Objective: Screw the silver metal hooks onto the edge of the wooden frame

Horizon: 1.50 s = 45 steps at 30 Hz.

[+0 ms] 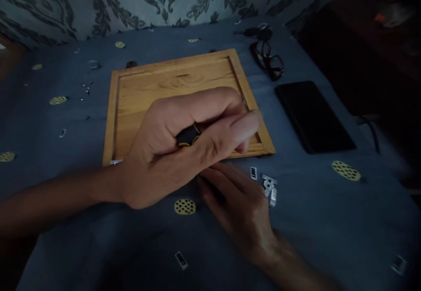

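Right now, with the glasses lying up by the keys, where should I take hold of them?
Probably at the bridge between the lenses, coming from above. The glasses lie flat on the blue cloth past the far right corner of the wooden tray, beside the keys. Pinching the frame's middle avoids the lenses. The phone lies nearer you.

The left hand [184, 146] closes around a small black and yellow object [188, 136], hiding all but a sliver of it, so its kind cannot be told. It also covers the near middle of the wooden tray [131, 94] and the fingertips of the right hand [240, 207]. Small metal pieces [269, 188] on the blue cloth [329, 221] are too tiny to identify, and both forearms are cut off by the picture's edges
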Tool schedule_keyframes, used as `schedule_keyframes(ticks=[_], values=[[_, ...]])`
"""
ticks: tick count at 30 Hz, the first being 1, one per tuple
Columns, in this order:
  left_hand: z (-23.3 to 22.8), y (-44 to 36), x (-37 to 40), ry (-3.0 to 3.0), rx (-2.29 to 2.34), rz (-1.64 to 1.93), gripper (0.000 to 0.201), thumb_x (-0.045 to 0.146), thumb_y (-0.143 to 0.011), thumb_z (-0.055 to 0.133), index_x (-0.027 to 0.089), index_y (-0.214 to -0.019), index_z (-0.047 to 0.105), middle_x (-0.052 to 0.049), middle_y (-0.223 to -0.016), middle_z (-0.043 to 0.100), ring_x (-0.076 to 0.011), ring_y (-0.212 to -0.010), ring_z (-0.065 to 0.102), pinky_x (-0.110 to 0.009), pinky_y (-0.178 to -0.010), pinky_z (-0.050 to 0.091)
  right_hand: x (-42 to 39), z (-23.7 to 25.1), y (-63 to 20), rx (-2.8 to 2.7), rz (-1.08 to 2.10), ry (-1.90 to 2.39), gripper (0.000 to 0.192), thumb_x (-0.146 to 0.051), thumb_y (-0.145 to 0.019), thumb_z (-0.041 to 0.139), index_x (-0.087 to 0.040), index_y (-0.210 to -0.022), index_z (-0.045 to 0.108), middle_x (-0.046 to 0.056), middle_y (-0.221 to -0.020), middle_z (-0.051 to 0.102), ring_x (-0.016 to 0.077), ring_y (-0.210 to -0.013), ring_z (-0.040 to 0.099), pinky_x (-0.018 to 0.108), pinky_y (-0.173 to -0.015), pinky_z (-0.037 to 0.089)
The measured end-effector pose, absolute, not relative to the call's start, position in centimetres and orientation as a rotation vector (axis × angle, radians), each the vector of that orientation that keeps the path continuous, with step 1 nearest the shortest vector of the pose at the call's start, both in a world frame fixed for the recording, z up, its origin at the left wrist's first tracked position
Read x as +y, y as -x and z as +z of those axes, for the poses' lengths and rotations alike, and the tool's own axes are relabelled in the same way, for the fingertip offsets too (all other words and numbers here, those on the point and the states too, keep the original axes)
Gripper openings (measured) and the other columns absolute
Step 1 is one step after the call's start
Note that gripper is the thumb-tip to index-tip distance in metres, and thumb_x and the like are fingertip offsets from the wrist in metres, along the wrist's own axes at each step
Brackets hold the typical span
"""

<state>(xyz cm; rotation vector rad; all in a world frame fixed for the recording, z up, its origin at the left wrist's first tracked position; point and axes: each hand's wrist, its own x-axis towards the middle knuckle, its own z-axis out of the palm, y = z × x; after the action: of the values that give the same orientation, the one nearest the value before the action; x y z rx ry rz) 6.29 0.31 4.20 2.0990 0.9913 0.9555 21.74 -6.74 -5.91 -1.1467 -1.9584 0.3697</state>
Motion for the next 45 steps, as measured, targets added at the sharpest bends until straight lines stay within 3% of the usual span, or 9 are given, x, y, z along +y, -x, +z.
schedule_keyframes(ticks=[10,15,21,37,45], values=[[4.2,-6.5,0.4,-2.086,0.925,0.971,0.032,0.029,-0.099,0.052,0.017,-0.070,0.060,0.005,-0.063,0.054,-0.0016,-0.056,0.050,-0.011,-0.049,0.042,-6.4,-5.5,-21.8,-2.089,0.244,1.192,0.018,-0.014,-0.095,0.055,-0.018,-0.106,0.069,0.008,-0.100,0.078,0.0207,-0.084,0.073,0.033,-0.072,0.059],[4.0,-6.6,0.4,-1.980,0.846,1.020,0.028,0.018,-0.096,0.056,0.015,-0.069,0.062,0.006,-0.064,0.055,-0.0013,-0.060,0.056,-0.011,-0.059,0.046,-6.4,-5.4,-21.7,-2.122,0.204,1.185,0.019,-0.013,-0.095,0.054,-0.016,-0.108,0.068,0.009,-0.101,0.078,0.0208,-0.083,0.072,0.034,-0.075,0.060],[3.7,-6.9,1.1,-1.734,0.804,1.009,0.030,0.019,-0.097,0.053,0.015,-0.067,0.057,0.004,-0.058,0.050,-0.0075,-0.066,0.062,-0.017,-0.064,0.050,-6.3,-5.3,-21.6,-2.125,0.229,1.157,0.022,-0.012,-0.095,0.053,-0.018,-0.110,0.068,0.007,-0.101,0.078,0.0201,-0.089,0.073,0.034,-0.080,0.060],[2.8,-6.3,1.9,-1.516,0.594,1.083,0.028,0.024,-0.098,0.051,0.014,-0.073,0.057,0.005,-0.065,0.047,-0.0019,-0.051,0.038,-0.017,-0.049,0.033,-6.2,-5.4,-21.5,-2.161,0.087,1.156,0.019,-0.013,-0.095,0.052,-0.019,-0.103,0.069,0.005,-0.087,0.077,0.0200,-0.078,0.070,0.032,-0.069,0.056],[2.8,-0.4,3.7,-1.249,0.777,1.403,0.032,0.032,-0.089,0.066,0.016,-0.063,0.057,0.006,-0.048,0.031,-0.0054,-0.044,0.031,-0.019,-0.043,0.027,-6.3,-5.9,-21.5,-2.160,0.074,1.168,0.017,-0.016,-0.095,0.054,-0.021,-0.102,0.068,0.004,-0.088,0.077,0.0185,-0.077,0.070,0.030,-0.068,0.054]])
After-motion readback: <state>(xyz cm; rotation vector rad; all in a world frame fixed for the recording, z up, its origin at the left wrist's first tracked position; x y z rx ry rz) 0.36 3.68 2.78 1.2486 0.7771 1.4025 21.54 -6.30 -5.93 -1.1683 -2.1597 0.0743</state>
